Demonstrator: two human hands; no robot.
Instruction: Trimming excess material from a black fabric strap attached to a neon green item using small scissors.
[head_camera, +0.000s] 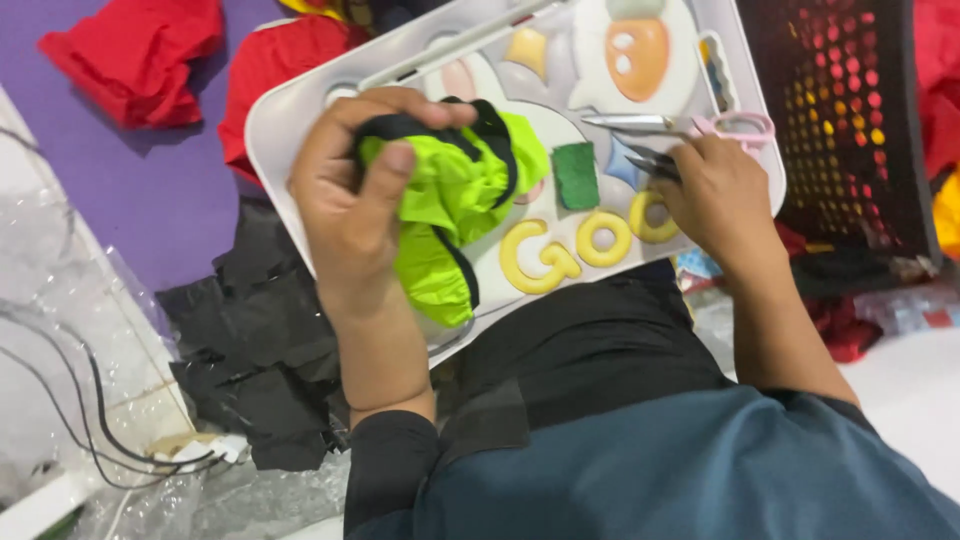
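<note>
Neon-green fabric piece with black trim (455, 200) is bunched in the closed left hand (355, 200) over the white moulded plastic tray (290, 190). Right hand (715, 185) pinches dark metal tweezers (650, 162); pink-handled scissors (690, 124) lie just beside, so loose cloth could snag on their points.

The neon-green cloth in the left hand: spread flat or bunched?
Bunched. The left hand clutches the neon-green cloth in a crumpled wad with folds, over the white tray.
</note>
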